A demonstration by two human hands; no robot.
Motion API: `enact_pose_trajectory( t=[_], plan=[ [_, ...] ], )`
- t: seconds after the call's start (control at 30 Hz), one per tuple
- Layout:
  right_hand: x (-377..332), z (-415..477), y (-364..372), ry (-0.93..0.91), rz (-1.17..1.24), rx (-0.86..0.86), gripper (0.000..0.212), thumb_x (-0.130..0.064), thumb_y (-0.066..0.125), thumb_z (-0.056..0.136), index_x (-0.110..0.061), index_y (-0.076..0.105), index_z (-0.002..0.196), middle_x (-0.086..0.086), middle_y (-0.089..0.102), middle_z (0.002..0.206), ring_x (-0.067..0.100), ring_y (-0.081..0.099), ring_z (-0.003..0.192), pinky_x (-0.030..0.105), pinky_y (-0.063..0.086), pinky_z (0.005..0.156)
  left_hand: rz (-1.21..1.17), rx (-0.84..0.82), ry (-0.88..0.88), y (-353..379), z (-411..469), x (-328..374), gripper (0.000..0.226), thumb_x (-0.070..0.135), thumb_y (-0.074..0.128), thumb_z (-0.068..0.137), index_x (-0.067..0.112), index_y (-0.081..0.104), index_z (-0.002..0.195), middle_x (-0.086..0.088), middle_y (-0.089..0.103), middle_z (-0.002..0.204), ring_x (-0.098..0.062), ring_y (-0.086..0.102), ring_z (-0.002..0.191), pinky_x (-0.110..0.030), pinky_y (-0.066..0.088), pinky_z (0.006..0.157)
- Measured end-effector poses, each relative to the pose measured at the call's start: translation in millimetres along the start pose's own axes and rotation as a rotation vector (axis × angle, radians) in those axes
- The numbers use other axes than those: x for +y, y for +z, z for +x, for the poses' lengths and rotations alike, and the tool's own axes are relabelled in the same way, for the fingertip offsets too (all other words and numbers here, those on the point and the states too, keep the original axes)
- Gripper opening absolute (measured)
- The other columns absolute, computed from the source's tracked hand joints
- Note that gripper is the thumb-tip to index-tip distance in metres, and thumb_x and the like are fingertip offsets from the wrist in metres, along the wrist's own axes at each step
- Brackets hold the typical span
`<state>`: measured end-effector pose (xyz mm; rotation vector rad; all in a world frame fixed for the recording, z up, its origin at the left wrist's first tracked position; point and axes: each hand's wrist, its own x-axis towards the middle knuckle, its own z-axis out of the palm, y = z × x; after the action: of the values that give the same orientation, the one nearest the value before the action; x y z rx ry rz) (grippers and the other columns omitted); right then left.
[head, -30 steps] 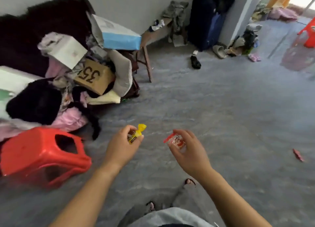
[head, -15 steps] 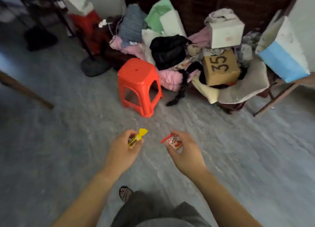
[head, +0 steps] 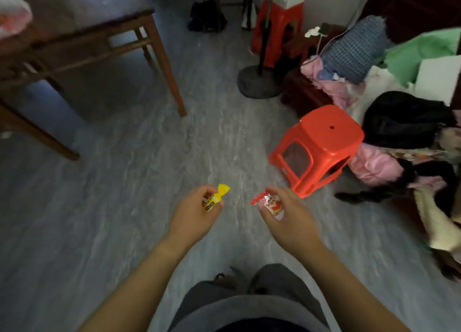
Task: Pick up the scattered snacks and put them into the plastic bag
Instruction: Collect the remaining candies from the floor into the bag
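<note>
My left hand is closed around a small yellow-wrapped snack, whose twisted yellow end sticks out above my fingers. My right hand grips a red-and-white wrapped snack, its red end pointing left. Both hands are held out in front of me above the grey floor, a short gap between them. A pale pink and white plastic bag lies on the wooden table at the top left, partly cut off by the frame edge.
A wooden table stands at the upper left, one leg reaching the floor near the middle. A red plastic stool sits right of my hands. Behind it lies a pile of clothes and boxes. A fan stand base and another red stool stand farther back.
My view has swung left: the stool and clutter pile slid from the centre to the right, and the wooden table came into view. Both hands keep their snacks in the same pose.
</note>
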<state>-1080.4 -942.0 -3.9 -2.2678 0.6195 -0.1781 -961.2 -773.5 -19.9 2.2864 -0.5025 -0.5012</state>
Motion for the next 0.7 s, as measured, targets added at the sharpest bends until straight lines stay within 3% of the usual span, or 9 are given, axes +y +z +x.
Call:
enact_pose_trajectory(
  t=[0.1,0.23,0.33,0.53,0.7],
  plan=[
    [-7,56,13,-0.029,-0.016,-0.057,0.039,-0.021,0.069,0.079,-0.014,0.057,0.116,0.002,0.060,0.111,0.015,0.056,0.100,0.012,0.032,0.085,-0.049,0.038,-0.081,-10,41,-11,0.012,0.026,0.065,0.081,0.031,0.055,0.085,0.010,0.060,0.077,-0.002,0.054,0.068,-0.013,0.037,0.058],
    [-15,151,29,-0.091,-0.034,-0.110,0.041,-0.022,0.067,0.080,-0.016,0.055,0.119,0.001,0.058,0.112,0.012,0.054,0.101,0.013,0.033,0.085,-0.065,0.085,-0.141,-23,116,-18,0.010,0.028,0.065,0.080,0.029,0.056,0.085,0.006,0.060,0.074,-0.011,0.056,0.066,-0.027,0.041,0.059],
    [-34,236,34,-0.159,-0.040,-0.169,0.042,-0.025,0.065,0.082,-0.017,0.053,0.121,0.000,0.057,0.116,0.011,0.053,0.102,0.014,0.033,0.085,-0.040,0.153,-0.171,-51,180,-15,0.011,0.031,0.065,0.081,0.026,0.057,0.087,0.008,0.058,0.075,-0.009,0.052,0.062,-0.026,0.037,0.055],
    [-90,391,47,-0.299,-0.030,-0.294,0.041,-0.028,0.062,0.084,-0.019,0.052,0.122,0.001,0.056,0.118,0.013,0.054,0.101,0.028,0.043,0.090,-0.040,0.347,-0.305,-127,282,-10,0.010,0.033,0.064,0.081,0.029,0.055,0.084,0.008,0.063,0.081,-0.011,0.055,0.065,-0.028,0.041,0.058],
    [-150,475,99,-0.399,-0.017,-0.408,0.042,-0.026,0.063,0.083,-0.017,0.052,0.123,0.002,0.057,0.116,0.014,0.055,0.101,0.023,0.040,0.088,-0.118,0.468,-0.449,-170,322,-27,0.008,0.029,0.064,0.081,0.025,0.057,0.083,0.004,0.063,0.076,-0.016,0.057,0.068,-0.032,0.045,0.063]
  ],
)
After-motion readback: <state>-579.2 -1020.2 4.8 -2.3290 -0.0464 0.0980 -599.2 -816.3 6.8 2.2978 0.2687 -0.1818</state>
